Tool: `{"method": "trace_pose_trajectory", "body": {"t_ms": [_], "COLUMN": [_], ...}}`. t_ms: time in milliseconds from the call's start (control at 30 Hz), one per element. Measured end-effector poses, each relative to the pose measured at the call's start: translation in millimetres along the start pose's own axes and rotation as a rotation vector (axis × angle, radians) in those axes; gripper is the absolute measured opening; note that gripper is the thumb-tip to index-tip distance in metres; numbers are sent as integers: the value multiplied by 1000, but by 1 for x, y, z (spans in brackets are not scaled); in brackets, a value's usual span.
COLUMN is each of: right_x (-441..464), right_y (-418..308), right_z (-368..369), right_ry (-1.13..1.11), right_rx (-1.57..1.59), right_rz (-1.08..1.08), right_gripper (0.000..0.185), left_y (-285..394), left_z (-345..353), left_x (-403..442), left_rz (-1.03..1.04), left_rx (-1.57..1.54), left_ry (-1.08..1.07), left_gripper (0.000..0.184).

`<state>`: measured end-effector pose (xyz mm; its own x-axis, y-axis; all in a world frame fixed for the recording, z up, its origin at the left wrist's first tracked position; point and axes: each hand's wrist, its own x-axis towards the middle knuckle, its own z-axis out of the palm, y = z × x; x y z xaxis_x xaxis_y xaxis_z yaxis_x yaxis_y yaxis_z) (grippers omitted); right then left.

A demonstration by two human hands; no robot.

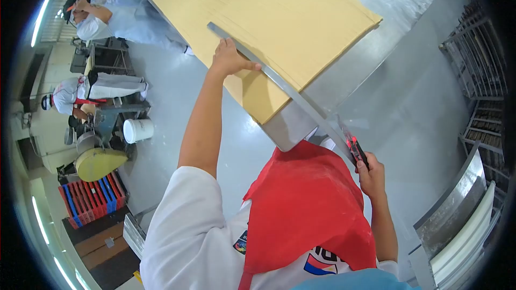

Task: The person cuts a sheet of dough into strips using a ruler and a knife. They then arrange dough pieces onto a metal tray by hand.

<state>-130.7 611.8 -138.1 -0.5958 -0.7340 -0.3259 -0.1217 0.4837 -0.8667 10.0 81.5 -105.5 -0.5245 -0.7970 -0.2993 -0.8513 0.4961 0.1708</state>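
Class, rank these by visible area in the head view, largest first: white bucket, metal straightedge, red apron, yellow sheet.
1. Yellow sheet, cut off by the frame
2. Red apron, close to the camera
3. Metal straightedge, long but narrow
4. White bucket, farther off

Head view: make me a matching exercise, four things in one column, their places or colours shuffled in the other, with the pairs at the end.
Things:
1. Sheet
2. Bar
3. Cutter
4. Bucket

Places and colours:
A. In the right hand
B. White
C. Yellow, spread on the table
D. Lying slantwise across the yellow thing, the left hand at it

Pairs: 1-C; 2-D; 3-A; 4-B
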Motion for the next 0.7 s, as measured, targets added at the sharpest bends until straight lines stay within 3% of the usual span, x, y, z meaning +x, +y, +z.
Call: {"method": "trace_pose_trajectory", "body": {"t_ms": [700], "right_x": [11], "right_y": [-20], "right_z": [15], "right_ry": [7], "right_rx": [-27], "right_rz": [-73], "right_gripper": [21], "left_y": [-3], "left_z": [-10], "left_x": [11], "left_rz": [-2], "left_rx": [149], "left_ry": [-44], "left_gripper": [155]}}
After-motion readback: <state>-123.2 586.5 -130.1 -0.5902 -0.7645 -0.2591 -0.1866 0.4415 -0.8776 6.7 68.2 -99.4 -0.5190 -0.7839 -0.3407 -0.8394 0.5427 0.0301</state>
